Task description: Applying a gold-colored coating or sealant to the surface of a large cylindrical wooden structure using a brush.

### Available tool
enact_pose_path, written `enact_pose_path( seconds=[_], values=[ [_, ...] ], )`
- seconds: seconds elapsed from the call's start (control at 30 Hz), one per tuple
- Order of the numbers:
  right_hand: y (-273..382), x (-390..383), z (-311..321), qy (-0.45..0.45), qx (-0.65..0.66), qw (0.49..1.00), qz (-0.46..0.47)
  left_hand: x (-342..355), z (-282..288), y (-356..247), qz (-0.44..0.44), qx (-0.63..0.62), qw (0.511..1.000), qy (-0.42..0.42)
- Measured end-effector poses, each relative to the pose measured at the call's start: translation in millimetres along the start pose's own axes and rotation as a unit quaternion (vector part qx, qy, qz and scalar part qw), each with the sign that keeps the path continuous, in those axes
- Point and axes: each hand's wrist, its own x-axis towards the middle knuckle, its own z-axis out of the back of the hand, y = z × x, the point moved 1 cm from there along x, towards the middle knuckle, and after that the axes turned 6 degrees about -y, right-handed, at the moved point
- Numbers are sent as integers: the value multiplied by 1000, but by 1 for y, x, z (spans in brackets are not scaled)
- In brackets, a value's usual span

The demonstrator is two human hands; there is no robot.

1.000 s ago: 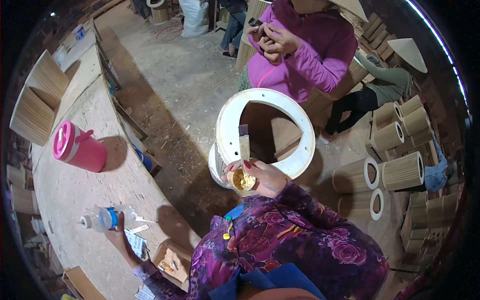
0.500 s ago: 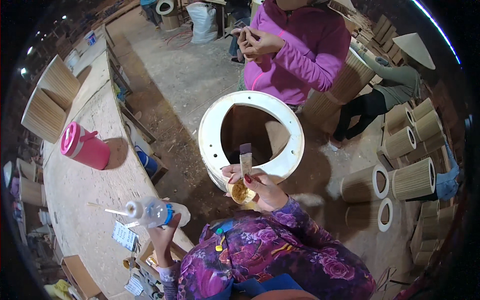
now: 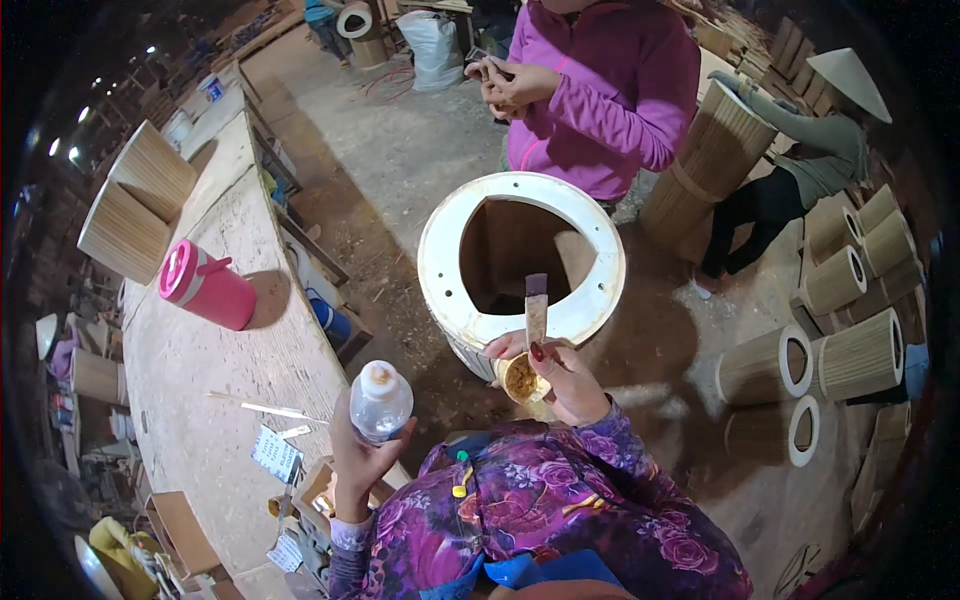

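Note:
My left hand (image 3: 365,450) grips a clear plastic bottle (image 3: 382,402) upright near the workbench's edge. My right hand (image 3: 575,385) is closed on a small round container (image 3: 525,375) of crumbly yellowish paste and a short flat stick (image 3: 536,310) with a dark purple tip. Just beyond it stands a round drum (image 3: 598,255) with a white top ring, several small holes and a large rounded triangular opening. A pink jug (image 3: 215,290) rests on the bench (image 3: 180,370), along with thin sticks, labels and an open cardboard box (image 3: 180,532).
A co-worker in a pink jacket (image 3: 620,90) stands beyond the drum, handling a small object. Another person (image 3: 820,165) in a conical hat leans at a tall ribbed cylinder (image 3: 700,150). Several ribbed cylinders (image 3: 755,365) lie at the right; curved panels (image 3: 125,225) stand on the bench. A white sack (image 3: 435,50) is behind.
My left hand has lifted the bottle from over the bench, moved it rightward and turned it upright. My right hand still holds the container and stick. The view has shifted slightly.

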Motion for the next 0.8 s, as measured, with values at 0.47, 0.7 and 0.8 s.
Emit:
enact_pose_path(
  seconds=[0.47,0.7,0.8],
  values=[
    [8,21,0,-4,76,996,-52,7,9,-29,-44,102,994,15],
    [15,39,-1,-4,85,993,-86,5,7,-37,-63,159,985,2],
    [15,43,-3,-13,44,996,-80,0,13,-41,-63,176,982,-11]
  ],
)
